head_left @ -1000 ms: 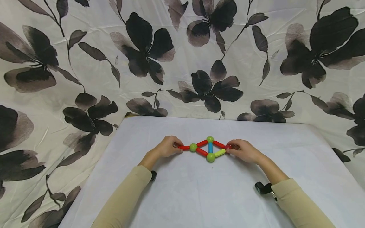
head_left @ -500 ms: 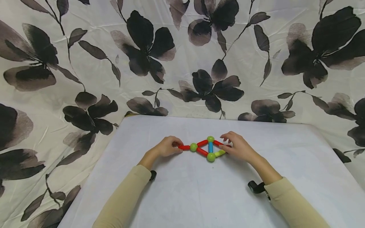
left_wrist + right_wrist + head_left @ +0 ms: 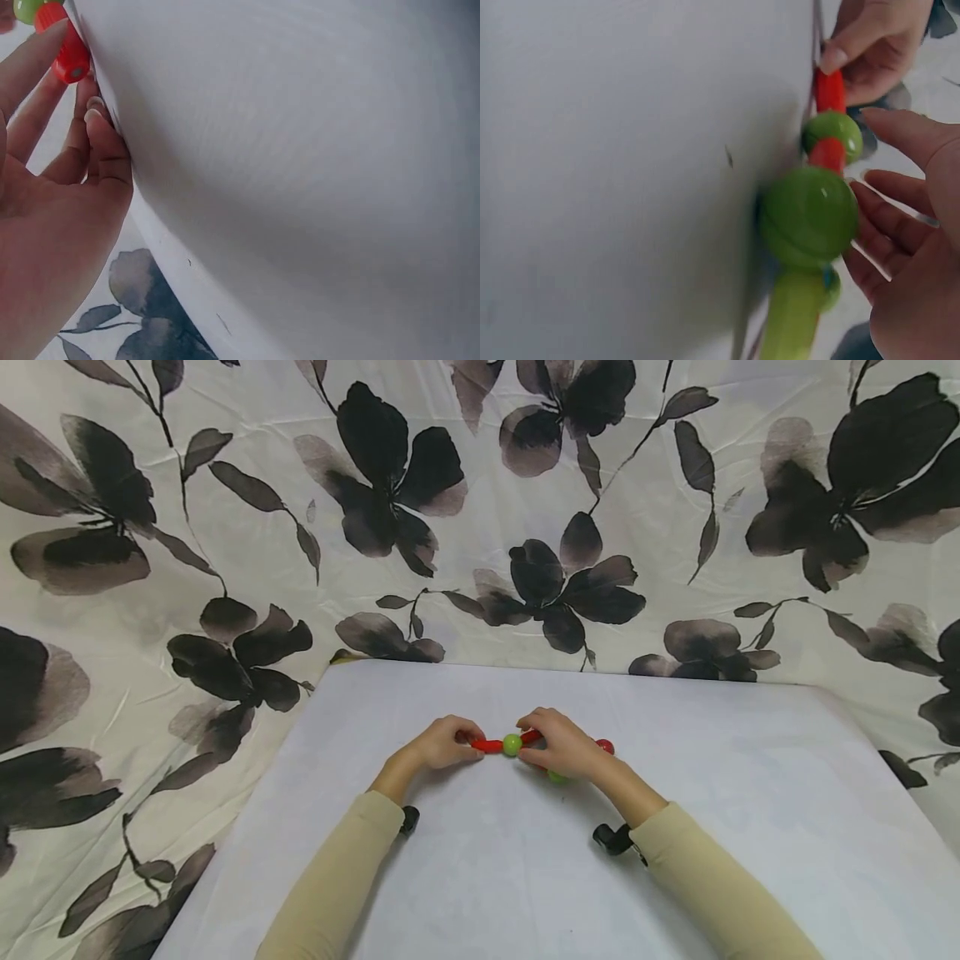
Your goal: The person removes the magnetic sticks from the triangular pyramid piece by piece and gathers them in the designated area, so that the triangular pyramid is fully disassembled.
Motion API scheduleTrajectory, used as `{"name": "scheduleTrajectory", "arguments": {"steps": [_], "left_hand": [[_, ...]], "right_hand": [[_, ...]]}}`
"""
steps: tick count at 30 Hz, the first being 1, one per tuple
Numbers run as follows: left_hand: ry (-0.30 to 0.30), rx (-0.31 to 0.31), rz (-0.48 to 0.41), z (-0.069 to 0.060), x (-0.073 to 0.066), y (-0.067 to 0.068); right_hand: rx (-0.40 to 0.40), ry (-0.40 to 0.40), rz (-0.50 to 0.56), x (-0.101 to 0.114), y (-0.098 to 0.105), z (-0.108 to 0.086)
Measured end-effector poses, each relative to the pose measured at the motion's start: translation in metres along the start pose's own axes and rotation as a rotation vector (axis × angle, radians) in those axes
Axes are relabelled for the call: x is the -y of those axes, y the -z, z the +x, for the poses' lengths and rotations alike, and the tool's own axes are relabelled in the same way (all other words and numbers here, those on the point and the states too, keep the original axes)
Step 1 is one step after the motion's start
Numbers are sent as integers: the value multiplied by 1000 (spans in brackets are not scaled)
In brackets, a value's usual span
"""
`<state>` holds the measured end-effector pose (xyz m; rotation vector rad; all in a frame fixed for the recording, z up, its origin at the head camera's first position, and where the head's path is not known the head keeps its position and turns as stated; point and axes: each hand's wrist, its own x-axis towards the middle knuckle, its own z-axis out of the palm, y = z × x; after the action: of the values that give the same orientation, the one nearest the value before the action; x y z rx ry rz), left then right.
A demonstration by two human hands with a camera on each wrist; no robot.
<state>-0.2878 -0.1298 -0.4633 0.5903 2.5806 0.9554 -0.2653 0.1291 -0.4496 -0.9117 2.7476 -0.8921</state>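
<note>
A flat figure of rods and balls lies on the white table. My left hand (image 3: 444, 745) pinches the outer end of its leftmost red rod (image 3: 489, 747), which joins a green ball (image 3: 512, 745). Over the figure is my right hand (image 3: 564, 745), thumb and fingers spread either side of another red rod beside that ball. It hides much of the figure; a red ball (image 3: 605, 747) shows past it. In the right wrist view a nearer green ball (image 3: 810, 214) bears a yellow-green rod (image 3: 791, 311), and the fingers look relaxed, apart from the pieces.
The white-covered table (image 3: 480, 877) ends at a back edge just beyond the figure. Behind it hangs a white cloth (image 3: 465, 510) with dark flower prints. Black wrist cameras sit at both sleeves, the right one (image 3: 613, 839) plainer to see.
My right hand has let go of the red ball at the right end and moved left over the figure to near the left green ball. My left hand keeps its pinch in place.
</note>
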Motion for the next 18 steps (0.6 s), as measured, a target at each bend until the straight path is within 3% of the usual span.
{"name": "scheduleTrajectory", "arguments": {"steps": [11,18], "left_hand": [[19,-5,-7,2,2,2],[1,10,-27,2,2,2]], "right_hand": [[-14,-43,-59,4,-14,19],[-5,-49,-71,2,-21,23]]}}
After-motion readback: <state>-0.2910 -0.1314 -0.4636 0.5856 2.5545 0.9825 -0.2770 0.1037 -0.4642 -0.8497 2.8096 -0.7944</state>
